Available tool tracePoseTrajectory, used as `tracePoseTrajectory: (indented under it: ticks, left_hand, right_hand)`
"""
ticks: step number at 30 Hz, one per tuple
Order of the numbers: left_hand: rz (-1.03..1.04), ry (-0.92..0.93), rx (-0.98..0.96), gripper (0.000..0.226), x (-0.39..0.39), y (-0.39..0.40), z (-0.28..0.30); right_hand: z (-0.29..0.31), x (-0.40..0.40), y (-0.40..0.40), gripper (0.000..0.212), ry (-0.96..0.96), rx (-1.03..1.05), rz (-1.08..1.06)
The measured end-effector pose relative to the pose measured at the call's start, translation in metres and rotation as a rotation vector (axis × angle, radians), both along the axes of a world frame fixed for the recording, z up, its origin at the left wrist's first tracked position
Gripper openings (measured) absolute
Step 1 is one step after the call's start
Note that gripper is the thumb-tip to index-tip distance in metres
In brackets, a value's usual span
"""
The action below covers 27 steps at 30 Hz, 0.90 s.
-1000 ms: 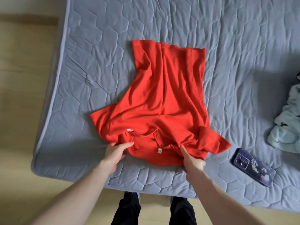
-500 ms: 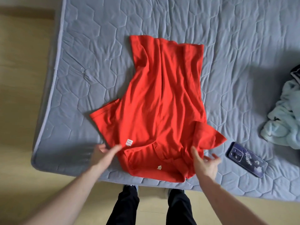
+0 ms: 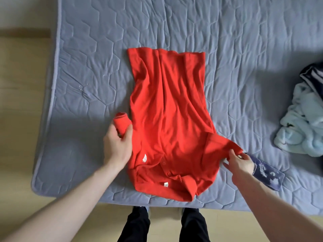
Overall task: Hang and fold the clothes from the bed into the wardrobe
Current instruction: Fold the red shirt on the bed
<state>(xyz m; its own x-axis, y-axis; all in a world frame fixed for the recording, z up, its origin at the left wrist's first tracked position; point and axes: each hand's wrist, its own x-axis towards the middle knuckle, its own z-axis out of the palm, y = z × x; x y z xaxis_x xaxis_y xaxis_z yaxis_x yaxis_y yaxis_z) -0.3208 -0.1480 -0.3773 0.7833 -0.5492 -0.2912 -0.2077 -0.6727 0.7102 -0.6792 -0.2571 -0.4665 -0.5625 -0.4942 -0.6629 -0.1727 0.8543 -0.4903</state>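
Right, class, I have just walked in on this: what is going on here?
A person stands at the edge of a bed with a red polo shirt spread flat on it, collar toward them. Their left hand grips one sleeve, bunched up at the shirt's side. Their right hand pinches the edge of the other sleeve, which lies spread out. A phone lies just beside that hand, and a heap of other clothes waits further right. The shirt is not yet folded.

Red polo shirt (image 3: 167, 116) spread collar-near on grey quilted bed (image 3: 244, 49). Left hand (image 3: 118, 145) gripping bunched left sleeve (image 3: 121, 124); right hand (image 3: 240, 162) pinching right sleeve edge. Phone (image 3: 267, 173) just beside right hand; pale blue garment (image 3: 300, 123) at right edge.
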Motion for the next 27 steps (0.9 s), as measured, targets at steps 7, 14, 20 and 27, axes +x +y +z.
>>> tracePoseTrajectory:
  ticks: [7,14,20,27]
  left_hand:
    - [-0.267,0.362,-0.12,0.007,-0.152,-0.064,0.048]
    - [-0.528,0.647,0.293,0.031,-0.247,-0.111,-0.001]
    - [-0.471,0.247,0.24,0.031,-0.202,-0.055,-0.016]
    - [-0.861,0.064,0.607,0.044,-0.15,0.025,-0.039]
  right_hand:
    - [0.041,-0.034,-0.011,0.039,-0.159,0.011,0.009]
    - [0.065,-0.065,-0.032,0.02,-0.084,-0.089,0.151]
    - [0.071,-0.038,0.0,0.023,0.044,-0.116,0.511]
    - [0.021,0.026,0.023,0.054,-0.072,0.186,0.523]
